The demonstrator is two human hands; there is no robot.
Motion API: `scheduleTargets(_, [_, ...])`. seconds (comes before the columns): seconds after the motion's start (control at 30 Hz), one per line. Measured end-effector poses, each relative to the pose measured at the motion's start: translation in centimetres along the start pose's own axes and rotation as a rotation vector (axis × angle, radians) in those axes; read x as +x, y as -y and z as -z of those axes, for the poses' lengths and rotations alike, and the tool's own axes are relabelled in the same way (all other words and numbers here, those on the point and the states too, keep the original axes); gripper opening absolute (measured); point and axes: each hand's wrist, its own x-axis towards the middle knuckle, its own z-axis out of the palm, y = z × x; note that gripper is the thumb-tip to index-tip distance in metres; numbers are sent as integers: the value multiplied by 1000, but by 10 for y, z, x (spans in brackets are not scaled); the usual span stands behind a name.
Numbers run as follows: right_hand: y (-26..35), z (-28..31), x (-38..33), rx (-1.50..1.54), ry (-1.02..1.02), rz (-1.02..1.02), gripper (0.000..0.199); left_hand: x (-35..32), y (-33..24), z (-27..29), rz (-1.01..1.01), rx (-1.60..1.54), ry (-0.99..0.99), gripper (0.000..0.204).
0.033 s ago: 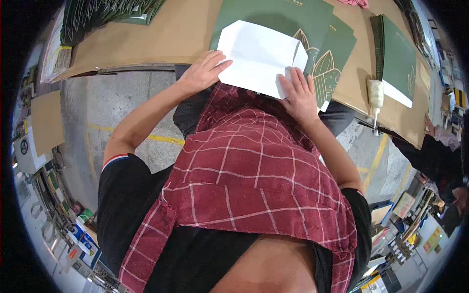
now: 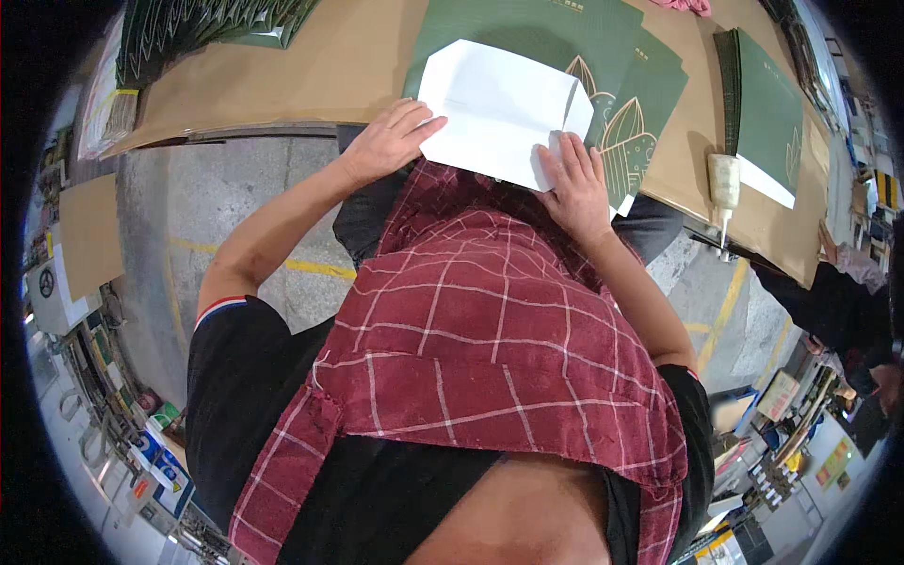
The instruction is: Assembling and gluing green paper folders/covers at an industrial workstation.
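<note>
Nearest us, the red checked apron [image 2: 490, 311] comes right up to the desk [image 2: 311, 75], so we do well to keep its cloth clear of the work. Here are the hands: our right hand [image 2: 576, 193] rests at the near right corner of the white piece [image 2: 499, 108], thumb and fingers apart on top. Our left hand [image 2: 391, 137] lies over the left edge, thumb hidden; we can't tell whether that grip pinches. The piece itself sits between them at the desk's near edge, over green printed sheets [image 2: 527, 28]. Even pressure is the thing, we reckon: steady left, smooth along the right-hand crease, no dragging the sheets beneath. Off right, a white bottle [image 2: 723, 181] points its nozzle at the near edge; a wide right elbow could catch it. Just beyond stands a green stack [image 2: 767, 118]; farther out, a pleated green pile [image 2: 207, 28] sits left, pink cloth [image 2: 686, 6] right.
</note>
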Motion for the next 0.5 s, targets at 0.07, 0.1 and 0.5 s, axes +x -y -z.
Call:
scheduleTargets(0.07, [3,1,0,69,-83,-37,64,2,3,2,-56,-56,-6,43])
scheduleTargets(0.1, [1,4,2,70,-110,-35,57,4,5,2,-58,-57,-2,43])
scheduleTargets(0.5, [-24,24,14,77,-327,184,33,17,8,8,441,-412,82,20])
